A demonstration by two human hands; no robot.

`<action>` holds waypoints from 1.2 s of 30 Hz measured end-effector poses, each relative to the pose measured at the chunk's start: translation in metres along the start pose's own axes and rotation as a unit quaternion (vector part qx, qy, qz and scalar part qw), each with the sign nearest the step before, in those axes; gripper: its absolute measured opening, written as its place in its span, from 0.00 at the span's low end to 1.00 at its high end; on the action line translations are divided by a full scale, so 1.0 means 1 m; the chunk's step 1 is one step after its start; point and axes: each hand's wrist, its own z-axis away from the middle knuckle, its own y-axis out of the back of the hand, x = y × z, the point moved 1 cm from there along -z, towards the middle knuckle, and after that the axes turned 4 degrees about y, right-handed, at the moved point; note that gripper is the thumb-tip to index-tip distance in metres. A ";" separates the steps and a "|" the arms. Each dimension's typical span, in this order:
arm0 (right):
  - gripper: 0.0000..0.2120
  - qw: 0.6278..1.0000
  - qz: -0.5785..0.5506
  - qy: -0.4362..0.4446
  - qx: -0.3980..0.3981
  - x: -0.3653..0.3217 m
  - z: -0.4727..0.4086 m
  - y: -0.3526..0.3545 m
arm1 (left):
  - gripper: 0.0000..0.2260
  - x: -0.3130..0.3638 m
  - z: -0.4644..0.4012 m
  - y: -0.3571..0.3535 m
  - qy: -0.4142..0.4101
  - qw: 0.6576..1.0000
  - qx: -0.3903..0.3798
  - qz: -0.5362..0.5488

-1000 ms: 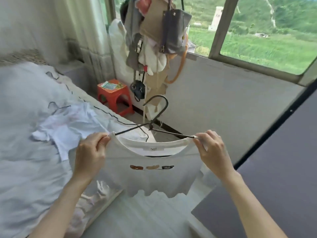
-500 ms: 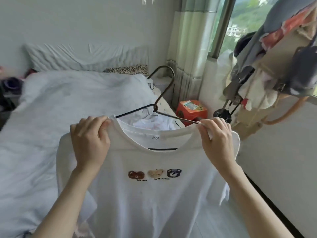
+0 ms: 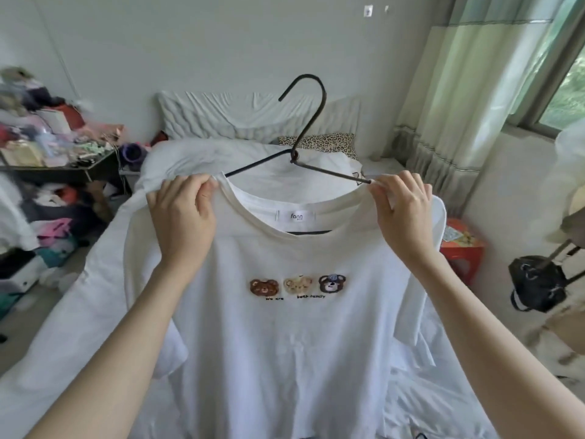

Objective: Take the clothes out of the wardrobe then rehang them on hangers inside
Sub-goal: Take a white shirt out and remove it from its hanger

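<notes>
I've got the T-shirt (image 3: 285,327) held up above the bed (image 3: 79,312), a dark hanger (image 3: 304,137) already threaded through its collar. My left hand (image 3: 182,217) pinches the shirt's left shoulder and my right hand (image 3: 402,210) pinches the right shoulder at the hanger's tip. I judge this shirt nearly hung; carrying it into the wardrobe remains, and no wardrobe is in sight.

A bed (image 3: 79,312) with white bedding runs to a plain pale wall (image 3: 221,42). At left, a dark cluttered counter (image 3: 63,169). At right, striped green curtains (image 3: 459,106) frame a daylit window (image 3: 566,99), a red stool (image 3: 462,255) below.
</notes>
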 end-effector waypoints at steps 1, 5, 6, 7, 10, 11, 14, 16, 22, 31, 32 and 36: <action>0.12 1.000 0.000 -0.004 -0.009 0.012 -0.004 -0.019 | 0.11 -0.008 -0.005 -0.020 0.001 1.000 -0.018 -0.004; 0.10 0.996 0.001 -0.036 -0.080 0.066 0.006 -0.105 | 0.12 -0.047 -0.001 -0.112 0.029 0.992 -0.124 -0.015; 0.09 0.993 -0.004 -0.051 -0.107 0.080 0.012 -0.128 | 0.11 -0.060 0.004 -0.136 0.040 0.987 -0.151 -0.019; 0.09 0.989 -0.008 -0.066 -0.134 0.092 0.019 -0.150 | 0.11 -0.072 0.010 -0.158 0.049 0.982 -0.182 -0.025; 0.15 0.972 -0.012 -0.097 -0.213 0.125 0.043 -0.212 | 0.10 -0.108 0.028 -0.218 0.084 0.957 -0.274 -0.040; 0.18 0.966 -0.010 -0.101 -0.237 0.135 0.051 -0.232 | 0.09 -0.118 0.033 -0.236 0.094 0.948 -0.300 -0.046; 0.18 0.948 -0.006 -0.130 -0.291 0.157 0.070 -0.285 | 0.08 -0.149 0.047 -0.284 0.119 0.923 -0.360 -0.073; 0.12 0.937 -0.003 -0.149 -0.315 0.170 0.077 -0.318 | 0.10 -0.168 0.053 -0.312 0.121 0.916 -0.373 -0.085; 0.09 0.924 0.026 -0.178 -0.338 0.206 0.088 -0.413 | 0.11 -0.216 0.056 -0.402 0.125 0.904 -0.392 -0.114; 0.12 0.892 0.084 -0.164 -0.412 0.272 0.149 -0.540 | 0.12 -0.300 0.138 -0.536 0.074 0.881 -0.440 -0.159; 0.12 0.891 0.087 -0.165 -0.413 0.278 0.155 -0.550 | 0.12 -0.307 0.145 -0.547 0.069 0.882 -0.437 -0.162; 0.11 0.894 0.095 -0.182 -0.398 0.293 0.178 -0.589 | 0.11 -0.331 0.170 -0.584 0.052 0.886 -0.428 -0.171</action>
